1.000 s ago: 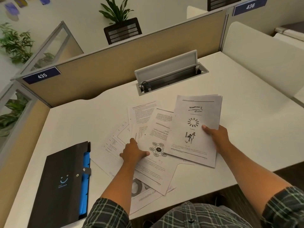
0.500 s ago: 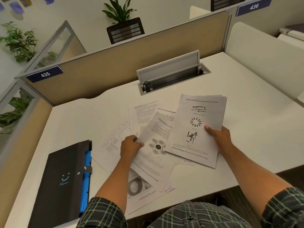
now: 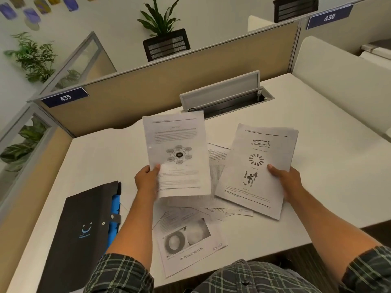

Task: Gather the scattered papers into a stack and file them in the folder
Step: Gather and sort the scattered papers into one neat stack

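A diagram sheet [image 3: 177, 153] is pinched aloft by the left hand [image 3: 147, 179]; a small stack [image 3: 257, 172] is gripped by the right hand [image 3: 285, 178] at three o'clock. Gathering is underway; merging likely follows. Loose papers [image 3: 186, 235] remain at six o'clock, the black folder [image 3: 84, 229] at eight.

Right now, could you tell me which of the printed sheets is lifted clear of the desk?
The sheet with the hub-and-spoke diagram, pinched by the left hand and raised; the others lie on the desk.

The papers [image 3: 177, 153] are thin matt white sheets with grey print, lying on a smooth matt white desk [image 3: 317, 166]. The folder [image 3: 84, 229] looks like black matt plastic with blue plastic dividers; the sleeve [image 3: 120, 273] is checked cloth.
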`<act>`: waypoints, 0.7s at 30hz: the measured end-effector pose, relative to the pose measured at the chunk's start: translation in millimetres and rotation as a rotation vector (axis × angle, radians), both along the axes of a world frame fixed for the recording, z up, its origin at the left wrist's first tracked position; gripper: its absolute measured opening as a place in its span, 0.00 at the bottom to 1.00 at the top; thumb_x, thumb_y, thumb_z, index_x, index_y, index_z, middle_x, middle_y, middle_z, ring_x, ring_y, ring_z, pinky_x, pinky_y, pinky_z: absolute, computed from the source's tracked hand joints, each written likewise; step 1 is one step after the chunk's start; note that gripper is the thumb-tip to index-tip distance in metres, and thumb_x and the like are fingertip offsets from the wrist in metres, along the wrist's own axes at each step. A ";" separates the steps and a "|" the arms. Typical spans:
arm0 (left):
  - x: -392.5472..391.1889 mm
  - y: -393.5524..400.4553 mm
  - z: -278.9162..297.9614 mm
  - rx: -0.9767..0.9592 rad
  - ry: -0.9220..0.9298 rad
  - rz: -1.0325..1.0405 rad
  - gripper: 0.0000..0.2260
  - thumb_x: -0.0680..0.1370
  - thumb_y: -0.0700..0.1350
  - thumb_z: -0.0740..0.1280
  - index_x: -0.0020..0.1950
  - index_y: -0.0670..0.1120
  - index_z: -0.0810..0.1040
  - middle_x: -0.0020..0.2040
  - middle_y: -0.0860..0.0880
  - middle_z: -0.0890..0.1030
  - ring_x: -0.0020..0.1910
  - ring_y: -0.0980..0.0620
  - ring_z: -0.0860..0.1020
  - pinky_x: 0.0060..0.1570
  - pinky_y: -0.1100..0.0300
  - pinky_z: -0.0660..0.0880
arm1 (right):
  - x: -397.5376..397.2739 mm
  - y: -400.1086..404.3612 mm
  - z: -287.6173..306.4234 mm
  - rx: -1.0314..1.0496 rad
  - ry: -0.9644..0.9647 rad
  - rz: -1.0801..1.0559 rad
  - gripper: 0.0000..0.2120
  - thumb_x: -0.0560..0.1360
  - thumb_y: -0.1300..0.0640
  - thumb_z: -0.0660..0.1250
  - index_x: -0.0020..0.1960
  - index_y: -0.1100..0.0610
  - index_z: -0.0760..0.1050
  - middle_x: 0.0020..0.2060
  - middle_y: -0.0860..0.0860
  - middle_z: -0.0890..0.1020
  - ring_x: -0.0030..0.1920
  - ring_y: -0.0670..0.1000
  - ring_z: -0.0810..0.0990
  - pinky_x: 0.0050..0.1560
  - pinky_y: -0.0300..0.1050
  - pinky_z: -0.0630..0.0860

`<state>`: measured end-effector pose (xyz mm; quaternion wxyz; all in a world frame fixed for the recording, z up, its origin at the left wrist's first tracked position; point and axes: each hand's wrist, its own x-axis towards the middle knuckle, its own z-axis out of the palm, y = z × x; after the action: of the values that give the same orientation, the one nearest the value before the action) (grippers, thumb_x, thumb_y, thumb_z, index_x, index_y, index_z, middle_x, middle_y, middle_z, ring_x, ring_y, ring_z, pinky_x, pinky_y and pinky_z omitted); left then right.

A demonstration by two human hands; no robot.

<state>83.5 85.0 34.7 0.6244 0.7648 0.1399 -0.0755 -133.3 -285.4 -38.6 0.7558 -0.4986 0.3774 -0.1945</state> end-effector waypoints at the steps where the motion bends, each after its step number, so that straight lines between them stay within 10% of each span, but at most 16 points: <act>1: 0.3 -1.8 1.4 -0.046 0.006 -0.002 0.09 0.79 0.42 0.73 0.43 0.42 0.75 0.40 0.44 0.77 0.41 0.49 0.74 0.37 0.61 0.72 | 0.2 0.7 -0.3 -0.003 -0.004 0.014 0.14 0.70 0.59 0.80 0.55 0.55 0.83 0.47 0.52 0.89 0.44 0.56 0.89 0.38 0.49 0.85; 8: -20.1 -56.2 6.9 -0.105 0.026 -0.270 0.05 0.78 0.44 0.74 0.44 0.44 0.83 0.49 0.43 0.86 0.47 0.46 0.83 0.52 0.51 0.80 | 16.6 18.6 10.2 -0.036 -0.040 0.118 0.15 0.71 0.57 0.80 0.56 0.55 0.83 0.48 0.53 0.89 0.45 0.56 0.89 0.39 0.47 0.85; 15: -48.1 -104.9 3.1 0.071 0.030 -0.424 0.14 0.77 0.48 0.74 0.58 0.45 0.75 0.50 0.52 0.81 0.47 0.55 0.78 0.40 0.59 0.72 | 42.4 36.0 42.2 -0.045 -0.049 0.267 0.17 0.66 0.55 0.76 0.55 0.55 0.84 0.49 0.55 0.88 0.46 0.56 0.88 0.43 0.51 0.85; 21: -56.6 -107.0 -1.2 0.022 0.107 -0.427 0.21 0.76 0.46 0.76 0.66 0.46 0.73 0.56 0.49 0.82 0.52 0.50 0.81 0.55 0.50 0.78 | 47.8 44.6 57.8 0.095 -0.128 0.280 0.11 0.81 0.50 0.67 0.47 0.48 0.88 0.55 0.62 0.86 0.42 0.55 0.88 0.37 0.47 0.83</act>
<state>26.9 -22.0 33.6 0.5775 0.7787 0.0089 -0.2450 -85.5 -240.8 19.2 0.8208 -0.4964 0.2643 -0.1005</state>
